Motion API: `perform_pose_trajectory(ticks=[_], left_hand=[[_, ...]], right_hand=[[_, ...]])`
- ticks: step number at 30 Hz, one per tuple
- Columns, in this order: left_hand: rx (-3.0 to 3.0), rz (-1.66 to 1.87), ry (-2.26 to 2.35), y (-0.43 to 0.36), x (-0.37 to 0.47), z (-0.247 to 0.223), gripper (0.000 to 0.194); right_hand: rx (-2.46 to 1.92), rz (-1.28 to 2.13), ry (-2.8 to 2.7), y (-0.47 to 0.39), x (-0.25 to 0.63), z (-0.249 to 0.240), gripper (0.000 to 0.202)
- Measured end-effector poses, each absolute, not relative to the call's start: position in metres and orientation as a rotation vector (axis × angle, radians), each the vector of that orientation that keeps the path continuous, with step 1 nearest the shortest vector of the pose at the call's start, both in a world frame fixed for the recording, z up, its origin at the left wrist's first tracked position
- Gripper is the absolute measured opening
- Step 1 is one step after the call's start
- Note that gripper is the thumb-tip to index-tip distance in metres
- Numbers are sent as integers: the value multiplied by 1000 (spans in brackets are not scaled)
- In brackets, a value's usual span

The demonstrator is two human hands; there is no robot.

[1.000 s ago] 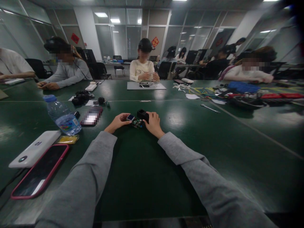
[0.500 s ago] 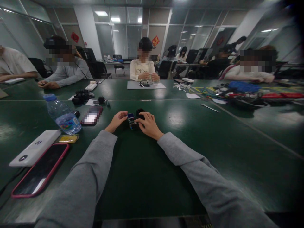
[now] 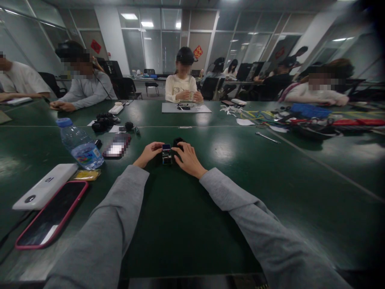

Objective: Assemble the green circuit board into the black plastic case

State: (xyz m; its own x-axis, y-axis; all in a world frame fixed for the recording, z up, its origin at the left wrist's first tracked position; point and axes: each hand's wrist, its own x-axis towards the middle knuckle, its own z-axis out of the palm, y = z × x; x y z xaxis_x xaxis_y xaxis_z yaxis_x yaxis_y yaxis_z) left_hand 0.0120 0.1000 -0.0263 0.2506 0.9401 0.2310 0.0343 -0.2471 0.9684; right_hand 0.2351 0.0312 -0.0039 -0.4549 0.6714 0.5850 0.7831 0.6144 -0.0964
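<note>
A small circuit board with a little screen is between my hands, roughly upright in view, screen at its far end. My left hand has its fingers closed at the board's upper left edge. On the other side, my right hand is curved with its fingers apart, one fingertip close to the board's right edge; whether it touches I cannot tell. A small black object lies just behind the right fingers, which partly hide it.
Left on the green table are a water bottle, a phone, a white power bank, a yellow packet and another phone. A wrench and tangled cables lie right. Several people sit beyond.
The board has turned to sit straighter, and its lower part is less covered. My right fingers have drawn slightly off its face toward its right edge. The left hand is nearly unmoved.
</note>
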Motion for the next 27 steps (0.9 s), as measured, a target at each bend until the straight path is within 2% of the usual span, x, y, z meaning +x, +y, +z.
perform_pose_trajectory(ticks=[14,27], left_hand=[[1562,1065,957,89,14,-14,40],[1582,963,900,83,15,-6,47]], right_hand=[[-1168,-236,-2248,32,236,-3,26],[-1189,-233,-2210,36,238,-3,21]])
